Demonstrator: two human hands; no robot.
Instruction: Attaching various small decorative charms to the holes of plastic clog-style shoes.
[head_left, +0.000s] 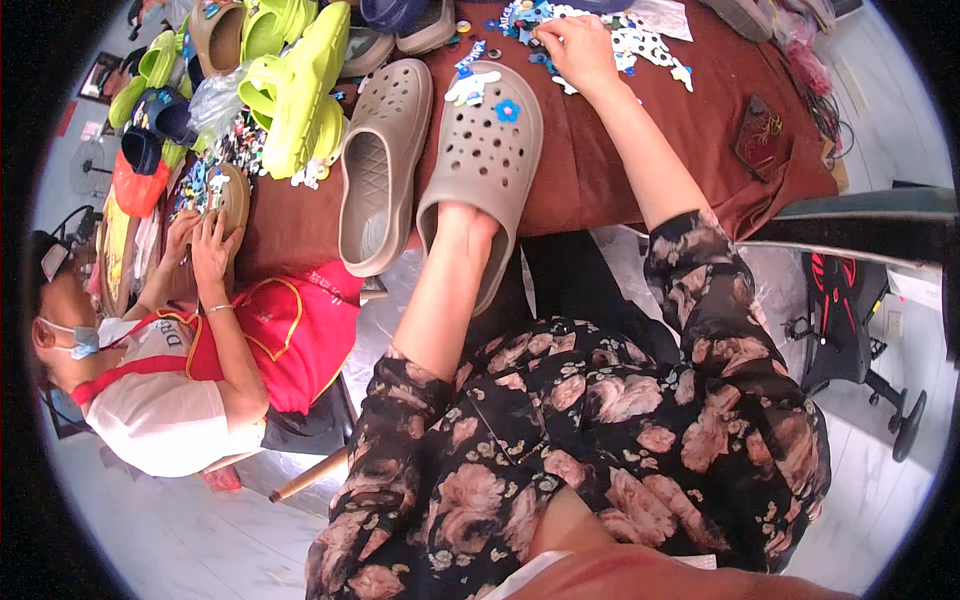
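Note:
My left hand is pushed into a taupe clog and holds it at the table's near edge; its fingers are hidden inside. The clog's holed upper carries a blue flower charm and a white figure charm. Just left lies the matching taupe clog, with no charms on its upper. Farther out, my right hand is over a spread of small blue, white and black charms. Its thumb and fingertips are pinched together; what lies between them is too small to make out.
A brown cloth covers the table. Lime-green clogs and more shoes are piled at the left. A co-worker in a red apron sits there, both hands on a tan clog. A dark tray lies at the right.

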